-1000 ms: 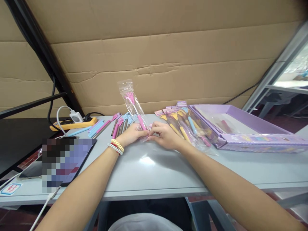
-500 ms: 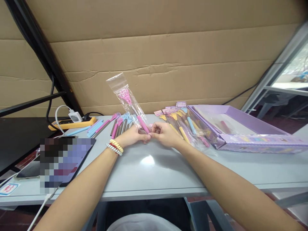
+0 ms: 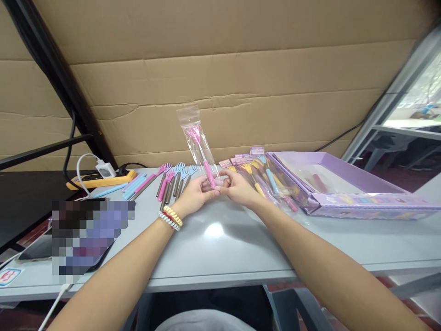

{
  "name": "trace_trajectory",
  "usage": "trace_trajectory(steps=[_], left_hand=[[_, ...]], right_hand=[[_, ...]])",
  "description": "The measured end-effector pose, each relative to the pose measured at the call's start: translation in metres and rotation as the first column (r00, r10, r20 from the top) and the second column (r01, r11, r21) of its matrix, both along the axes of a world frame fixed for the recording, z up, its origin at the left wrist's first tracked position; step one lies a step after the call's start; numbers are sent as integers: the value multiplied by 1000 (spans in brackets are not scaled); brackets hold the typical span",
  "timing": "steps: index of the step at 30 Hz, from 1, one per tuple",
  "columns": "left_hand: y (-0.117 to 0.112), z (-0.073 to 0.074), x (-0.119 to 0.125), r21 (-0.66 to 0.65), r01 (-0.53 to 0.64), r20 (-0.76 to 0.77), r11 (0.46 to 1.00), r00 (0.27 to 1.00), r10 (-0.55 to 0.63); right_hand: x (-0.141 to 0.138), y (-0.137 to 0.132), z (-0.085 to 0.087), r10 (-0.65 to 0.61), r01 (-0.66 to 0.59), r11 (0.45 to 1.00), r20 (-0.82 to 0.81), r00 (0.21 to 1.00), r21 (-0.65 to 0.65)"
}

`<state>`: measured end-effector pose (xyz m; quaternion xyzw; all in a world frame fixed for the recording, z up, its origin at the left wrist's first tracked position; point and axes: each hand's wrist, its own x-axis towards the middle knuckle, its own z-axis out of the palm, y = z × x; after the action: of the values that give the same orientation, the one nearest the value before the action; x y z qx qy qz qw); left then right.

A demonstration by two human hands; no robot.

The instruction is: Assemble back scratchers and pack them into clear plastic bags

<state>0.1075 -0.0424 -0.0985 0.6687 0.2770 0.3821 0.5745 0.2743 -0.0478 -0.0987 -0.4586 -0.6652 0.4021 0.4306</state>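
A pink back scratcher (image 3: 208,172) in a clear plastic bag (image 3: 189,117) stands tilted slightly left, its claw end up. Its lower handle lies between my left hand (image 3: 197,195) and my right hand (image 3: 238,187), which meet above the table. Both are closed on the bagged scratcher, thumbs near each other at its bottom end; some fingers are hidden behind it. Left of my hands lie several loose pink and blue scratcher heads on metal rods (image 3: 172,180). To the right, bagged scratchers (image 3: 272,179) with yellow, blue and pink parts lie in an overlapping pile.
An open purple box (image 3: 358,202) stands at the right with a bagged piece inside. Blue and pink handle tubes (image 3: 134,186) lie at the left, near an orange power strip (image 3: 103,180) and a blurred-out device (image 3: 93,234). Cardboard (image 3: 220,73) walls the back.
The bagged scratcher has swung more upright, its top moving right. My left hand has shifted slightly right, and both hands still hold the lower end.
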Motion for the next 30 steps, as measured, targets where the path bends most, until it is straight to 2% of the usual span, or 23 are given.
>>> trace_trajectory(steps=[5,7,9,11,13,15,16,19,21,23,25,28,30], left_hand=[[0,3,-3,25,-50,-68,998,996,52],[2,6,-6,34,-62,-44,997,997,64],[7,8,-10,42,-140,23,989,990,139],[15,8,-16,53,-268,77,962,962,263],[24,5,-22,108,-375,44,921,927,372],[30,1,-29,240,-431,-87,870,883,462],[33,-2,-31,324,-443,-158,836,846,510],[36,-8,-35,540,-417,-305,731,713,632],[36,-10,-34,622,-363,-365,694,650,667],[35,-11,-33,668,-304,-411,679,609,678],[35,-11,-32,696,-262,-434,669,588,683],[35,-10,-34,709,-223,-480,669,542,690],[35,-9,-35,698,-221,-526,681,486,698]], right_hand=[[-4,-5,4,61,-65,996,-86,994,-55],[-5,-7,6,81,-87,995,-118,990,-49],[-5,-8,6,47,-50,999,-104,993,-22],[-3,-7,4,-34,32,996,24,999,81],[-1,-6,0,-118,49,966,265,957,253],[-1,-6,-5,-151,-49,926,485,861,375],[-2,-6,-8,-133,-118,914,560,818,389],[-5,-8,-13,-17,-281,899,668,744,336],[-8,-11,-14,43,-323,911,719,693,257],[-9,-13,-13,83,-330,927,761,644,178],[-9,-15,-10,99,-337,929,772,628,155],[-8,-14,-8,49,-324,916,735,676,238],[-7,-12,-9,0,-287,916,715,699,280]])
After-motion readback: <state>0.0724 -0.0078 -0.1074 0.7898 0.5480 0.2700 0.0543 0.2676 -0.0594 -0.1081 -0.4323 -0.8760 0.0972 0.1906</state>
